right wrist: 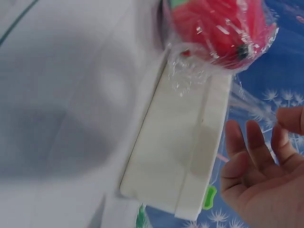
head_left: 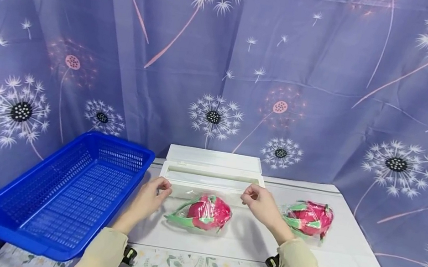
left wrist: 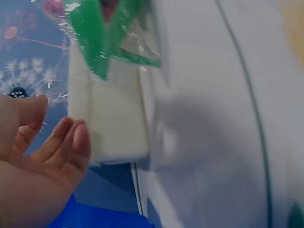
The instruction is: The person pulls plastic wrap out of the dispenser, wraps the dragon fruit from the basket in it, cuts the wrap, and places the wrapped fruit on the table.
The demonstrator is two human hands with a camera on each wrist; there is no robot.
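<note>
A pink dragon fruit with green scales [head_left: 210, 212] lies under shiny cling film [right wrist: 190, 71] in front of a white cling film dispenser box [head_left: 209, 193], whose lid [head_left: 214, 159] stands raised. My left hand [head_left: 151, 196] is at the fruit's left, thumb and forefinger pinching the film's edge. On the other side my right hand [head_left: 263, 205] pinches the film between thumb and forefinger, other fingers loosely bent. In the right wrist view a strip of film [right wrist: 251, 102] stretches from the fruit to those fingertips. Green scale tips [left wrist: 97, 47] show through film in the left wrist view.
A second dragon fruit [head_left: 309, 218], wrapped in film, lies to the right beyond my right hand. An empty blue plastic basket [head_left: 63, 194] stands on the left. The white table [head_left: 328, 257] has a flowered cloth along its front, and a dandelion-print curtain [head_left: 229, 62] hangs behind.
</note>
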